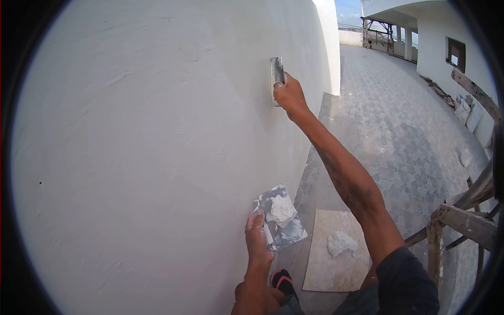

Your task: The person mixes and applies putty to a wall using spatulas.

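Note:
My right hand (290,96) is closed round the handle of a metal trowel (277,64), whose long blade lies upright against the grey plastered wall (147,131). Lower down, my left hand (257,236) grips a flat, smeared plate (291,237) by its left side. A lump of white paste (283,211) rests on that plate. Below and to the right, a square board (320,270) on the ground bears another white heap (342,244).
Wooden scaffold pieces (467,223) stand at the right edge. Stone-patterned paving (388,131) stretches away to a white building (438,31) with a window opening. A sandalled foot (284,281) shows near the wall's base.

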A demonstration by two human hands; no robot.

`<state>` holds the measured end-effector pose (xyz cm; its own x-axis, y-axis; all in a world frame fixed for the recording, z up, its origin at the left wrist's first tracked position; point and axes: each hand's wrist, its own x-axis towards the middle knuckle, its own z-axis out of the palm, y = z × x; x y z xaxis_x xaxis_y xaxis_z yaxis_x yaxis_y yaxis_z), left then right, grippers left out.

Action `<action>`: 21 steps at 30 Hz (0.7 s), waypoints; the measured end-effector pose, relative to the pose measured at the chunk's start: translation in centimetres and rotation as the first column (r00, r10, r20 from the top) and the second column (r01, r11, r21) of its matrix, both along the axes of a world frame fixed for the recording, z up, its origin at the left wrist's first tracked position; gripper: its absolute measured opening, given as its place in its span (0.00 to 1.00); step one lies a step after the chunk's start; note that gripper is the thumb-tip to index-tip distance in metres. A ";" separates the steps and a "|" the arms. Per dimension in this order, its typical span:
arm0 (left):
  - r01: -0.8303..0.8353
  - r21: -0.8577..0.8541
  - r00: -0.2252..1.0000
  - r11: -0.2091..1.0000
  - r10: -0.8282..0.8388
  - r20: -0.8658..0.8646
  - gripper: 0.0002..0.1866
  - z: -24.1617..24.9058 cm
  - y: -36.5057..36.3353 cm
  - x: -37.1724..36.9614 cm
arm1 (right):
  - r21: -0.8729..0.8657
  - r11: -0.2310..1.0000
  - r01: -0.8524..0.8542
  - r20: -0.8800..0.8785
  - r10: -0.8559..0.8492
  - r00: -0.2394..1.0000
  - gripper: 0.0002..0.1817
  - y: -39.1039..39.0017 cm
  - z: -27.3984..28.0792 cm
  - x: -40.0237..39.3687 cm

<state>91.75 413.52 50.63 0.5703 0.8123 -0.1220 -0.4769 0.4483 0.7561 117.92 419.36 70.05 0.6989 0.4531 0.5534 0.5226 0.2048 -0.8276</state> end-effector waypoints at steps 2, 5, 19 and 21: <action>0.035 0.008 0.999 0.999 -0.035 0.026 0.21 0.0 0.1 -0.1 | 0.049 0.995 0.089 0.173 -0.096 0.980 0.18 -0.7 0.6 -3.1; 0.021 -0.004 0.999 1.000 -0.021 0.030 0.20 0.2 -0.2 0.0 | 0.407 0.913 -0.023 0.555 -0.227 0.801 0.14 -0.9 -0.5 -6.2; 0.030 0.017 0.999 0.999 -0.030 0.035 0.24 -0.1 0.1 -0.1 | 0.339 0.933 -0.118 0.803 -0.222 0.554 0.27 -1.4 8.0 -0.3; -0.011 -0.005 1.000 1.000 0.011 0.005 0.25 0.4 -0.3 -0.1 | 0.380 0.922 -0.079 0.799 -0.284 0.529 0.32 -1.1 7.0 -0.7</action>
